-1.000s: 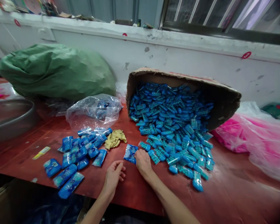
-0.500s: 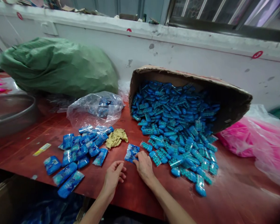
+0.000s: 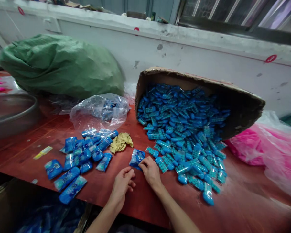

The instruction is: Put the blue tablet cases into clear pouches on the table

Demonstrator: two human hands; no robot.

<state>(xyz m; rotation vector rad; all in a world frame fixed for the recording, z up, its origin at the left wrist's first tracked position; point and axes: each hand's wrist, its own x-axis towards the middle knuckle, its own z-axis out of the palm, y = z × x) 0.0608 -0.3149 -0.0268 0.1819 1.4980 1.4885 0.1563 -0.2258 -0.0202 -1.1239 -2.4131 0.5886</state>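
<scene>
Fingertips of the right hand (image 3: 150, 170) are closed on the near edge of a small blue packet (image 3: 136, 158) lying on the red table (image 3: 145, 197), while the left hand (image 3: 122, 184) is curled loosely just beside it, touching the table and holding nothing. The packet is judged light, soft and crinkly, its film probably slick, so it is best pinched at a sealed edge. Sorted packets (image 3: 80, 161) lie left, a spilling box (image 3: 232, 103) right.
</scene>
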